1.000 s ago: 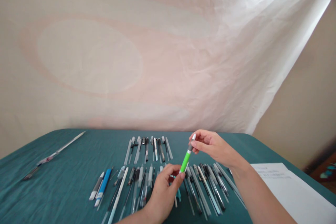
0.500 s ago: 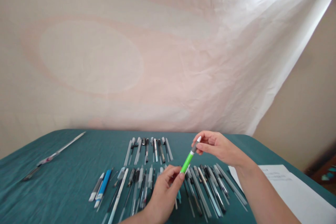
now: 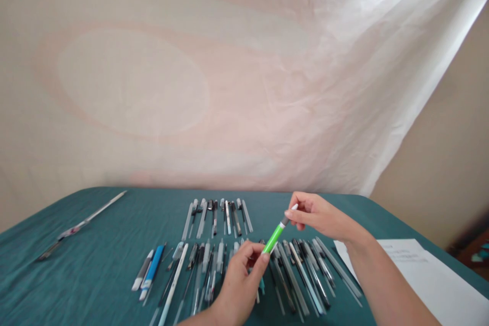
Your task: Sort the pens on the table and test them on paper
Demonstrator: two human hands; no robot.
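Observation:
A bright green pen (image 3: 275, 237) with a grey and white end slants above the teal tablecloth (image 3: 95, 275). My left hand (image 3: 240, 282) pinches its lower end between thumb and fingers. My right hand (image 3: 321, 216) pinches the upper grey and white end with its fingertips. Both hands hover over a row of several pens (image 3: 301, 270) laid side by side on the cloth.
A second short row of pens (image 3: 216, 216) lies farther back. A blue and white pen (image 3: 151, 272) lies at the left of the near row. A long thin rod (image 3: 82, 224) rests at the far left. White paper (image 3: 431, 280) lies at the right; a draped sheet (image 3: 229, 71) hangs behind.
My right hand has moved right and slightly down with the pen's upper end, so the green pen tilts flatter. My left hand has kept its grip near the same place.

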